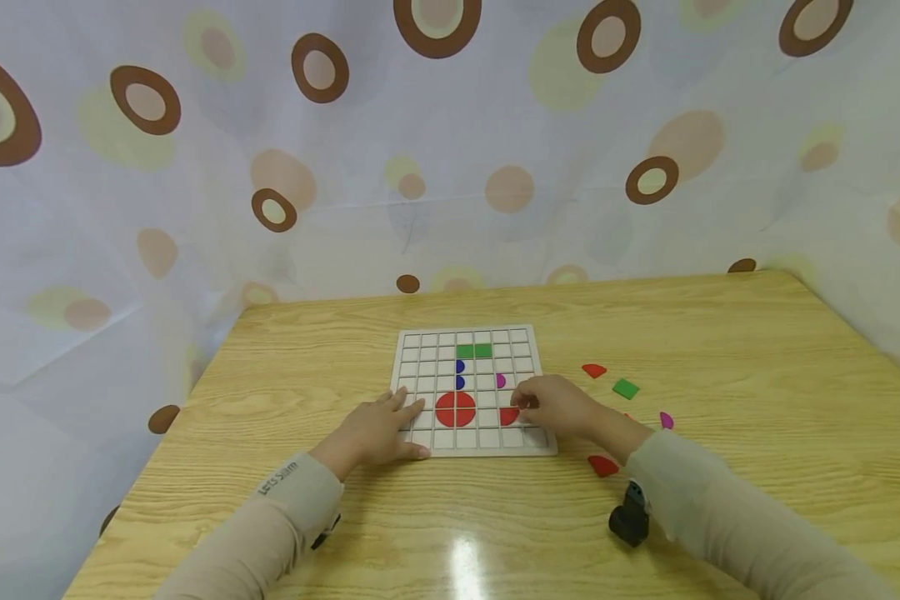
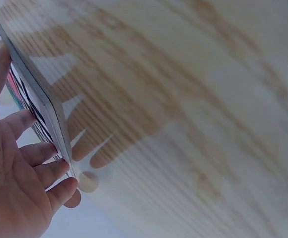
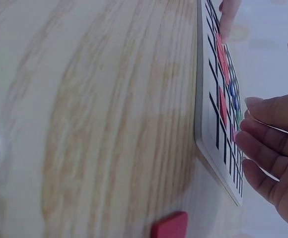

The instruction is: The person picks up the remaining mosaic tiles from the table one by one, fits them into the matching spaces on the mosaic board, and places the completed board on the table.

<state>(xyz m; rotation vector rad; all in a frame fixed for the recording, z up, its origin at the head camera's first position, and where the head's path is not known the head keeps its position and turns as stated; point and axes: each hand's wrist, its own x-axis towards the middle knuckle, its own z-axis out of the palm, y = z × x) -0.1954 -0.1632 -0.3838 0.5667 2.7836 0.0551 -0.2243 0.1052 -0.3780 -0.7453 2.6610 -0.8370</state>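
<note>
A white grid board point(image 1: 423, 437) lies on the table. My left hand point(image 1: 378, 429) rests spread on its left edge; the left wrist view shows the fingers point(image 2: 59, 191) along the rim. My right hand point(image 1: 558, 406) is over the board's right side, fingers loosely curved, with no piece visible between thumb and fingertips in the right wrist view. Near its fingertips are a red quarter-circle piece point(image 1: 507, 416) and a magenta half-circle piece point(image 1: 501, 381). The board also bears a red circle point(image 1: 447, 402) of quarter pieces, blue half-circles point(image 1: 460, 367) and green squares point(image 1: 465, 351).
Right of the board lie loose pieces: a red one point(image 1: 594, 370), a green square point(image 1: 626, 388), a magenta one point(image 1: 667, 420) and another red one point(image 1: 602, 466). The right forearm partly covers one more red piece. A patterned curtain point(image 1: 450, 242) hangs behind the wooden table point(image 1: 420, 533).
</note>
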